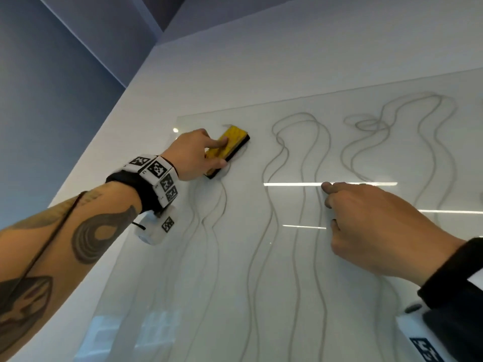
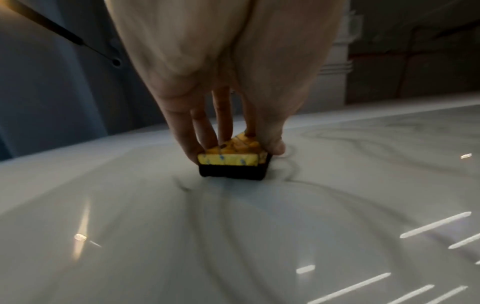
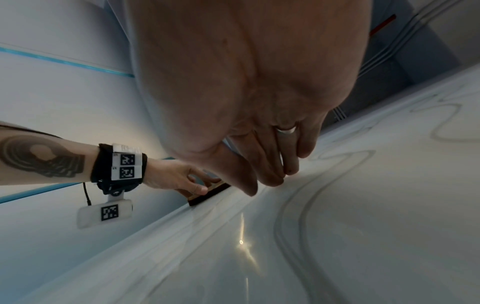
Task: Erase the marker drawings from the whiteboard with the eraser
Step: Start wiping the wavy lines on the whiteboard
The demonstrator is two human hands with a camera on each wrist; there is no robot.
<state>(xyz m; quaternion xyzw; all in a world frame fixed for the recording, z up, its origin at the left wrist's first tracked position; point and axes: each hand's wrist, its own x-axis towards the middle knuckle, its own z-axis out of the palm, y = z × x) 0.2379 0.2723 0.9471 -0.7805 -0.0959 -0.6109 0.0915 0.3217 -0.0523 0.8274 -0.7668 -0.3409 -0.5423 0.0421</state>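
A glossy whiteboard [image 1: 352, 296] on the wall carries long grey wavy marker lines [image 1: 303, 205] and loops [image 1: 376, 125] at the upper right. My left hand [image 1: 203, 152] grips a yellow eraser [image 1: 235, 138] with a black felt base near the board's upper left corner. The felt lies flat on the board over the top of the leftmost lines. The left wrist view shows the eraser [image 2: 230, 162] between fingers and thumb of that hand [image 2: 221, 86]. My right hand [image 1: 366, 226] holds nothing; its fingertips [image 3: 291, 170] touch the board mid-height, right of the eraser [image 3: 207, 195].
The board's top left corner [image 1: 179, 118] meets a plain white wall [image 1: 125, 165] that runs on to the left. Bright ceiling-light reflections [image 1: 329, 184] streak the glossy surface. More lines continue down the board toward its lower part [image 1: 256, 283].
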